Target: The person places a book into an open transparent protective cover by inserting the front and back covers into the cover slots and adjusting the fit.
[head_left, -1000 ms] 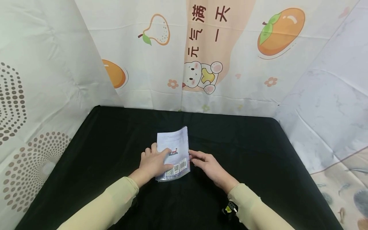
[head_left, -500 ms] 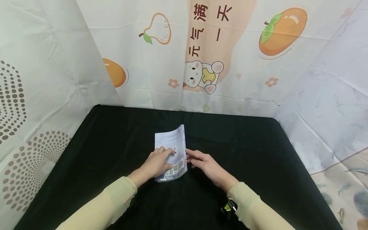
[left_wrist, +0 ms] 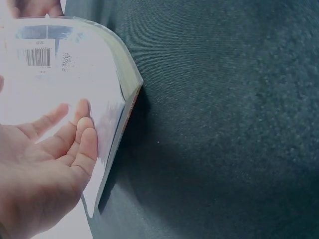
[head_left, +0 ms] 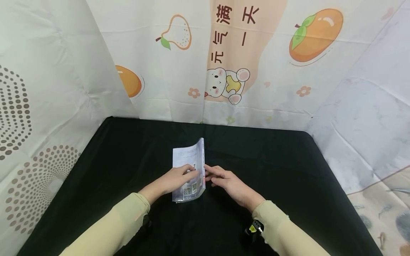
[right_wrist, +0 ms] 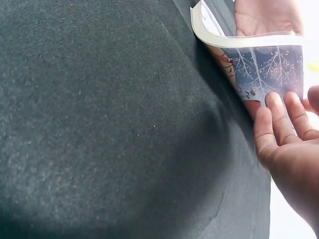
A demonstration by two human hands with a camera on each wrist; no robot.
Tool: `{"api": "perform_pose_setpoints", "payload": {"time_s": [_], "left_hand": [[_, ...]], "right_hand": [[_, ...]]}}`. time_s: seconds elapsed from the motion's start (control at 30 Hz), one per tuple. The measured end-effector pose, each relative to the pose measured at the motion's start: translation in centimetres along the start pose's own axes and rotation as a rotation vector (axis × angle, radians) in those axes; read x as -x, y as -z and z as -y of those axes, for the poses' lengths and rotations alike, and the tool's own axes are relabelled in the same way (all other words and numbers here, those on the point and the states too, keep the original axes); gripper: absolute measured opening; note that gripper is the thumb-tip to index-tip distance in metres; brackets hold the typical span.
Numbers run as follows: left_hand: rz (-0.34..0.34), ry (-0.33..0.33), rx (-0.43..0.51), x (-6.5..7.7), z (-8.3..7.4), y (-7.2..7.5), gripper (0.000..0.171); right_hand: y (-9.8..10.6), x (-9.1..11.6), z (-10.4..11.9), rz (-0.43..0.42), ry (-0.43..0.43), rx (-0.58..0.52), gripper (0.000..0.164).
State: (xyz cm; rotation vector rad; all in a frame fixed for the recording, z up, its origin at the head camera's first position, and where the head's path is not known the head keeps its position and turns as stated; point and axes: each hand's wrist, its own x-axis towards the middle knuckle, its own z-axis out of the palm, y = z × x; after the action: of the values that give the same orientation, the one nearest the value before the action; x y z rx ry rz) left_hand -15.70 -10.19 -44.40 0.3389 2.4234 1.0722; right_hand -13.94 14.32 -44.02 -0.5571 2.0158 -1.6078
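A thin paperback book (head_left: 184,153) with a pale back cover and printed codes lies near the middle of the black cloth, its right side raised and its cover bowed. My left hand (head_left: 174,179) rests on the back cover, fingers loosely bent across it; the left wrist view shows those fingers (left_wrist: 83,142) against the cover by the barcode. At the raised right edge is my right hand (head_left: 229,182). Its fingertips (right_wrist: 275,102) touch the book's other cover, blue with white trees, with the fingers nearly straight in the right wrist view.
Black cloth (head_left: 262,156) covers the table. Patterned white curtains (head_left: 153,78) enclose it at the back and both sides. A small dark device with a yellow part (head_left: 254,227) sits at the right wrist.
The book's right side has risen and tipped leftward, showing more of its spine. My left hand has shifted down the cover, while the right hand has moved slightly left with the edge.
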Motion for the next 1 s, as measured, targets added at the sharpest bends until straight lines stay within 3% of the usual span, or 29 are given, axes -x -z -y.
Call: {"api": "perform_pose_setpoints", "payload": {"time_s": [0.13, 0.57, 1.0], "left_hand": [[0.017, 0.01, -0.024, 0.2, -0.3, 0.1, 0.064], [0.014, 0.017, -0.041, 0.5, -0.6, 0.2, 0.07], [-0.024, -0.004, -0.046, 0.1, -1.1, 0.1, 0.053]], "right_hand": [[0.0, -0.1, 0.0, 0.008, -0.019, -0.006, 0.05], [-0.8, -0.8, 0.5, 0.051, -0.05, -0.102, 0.055], [-1.0, -1.0, 0.5, 0.044, -0.034, -0.045, 0.057]]}}
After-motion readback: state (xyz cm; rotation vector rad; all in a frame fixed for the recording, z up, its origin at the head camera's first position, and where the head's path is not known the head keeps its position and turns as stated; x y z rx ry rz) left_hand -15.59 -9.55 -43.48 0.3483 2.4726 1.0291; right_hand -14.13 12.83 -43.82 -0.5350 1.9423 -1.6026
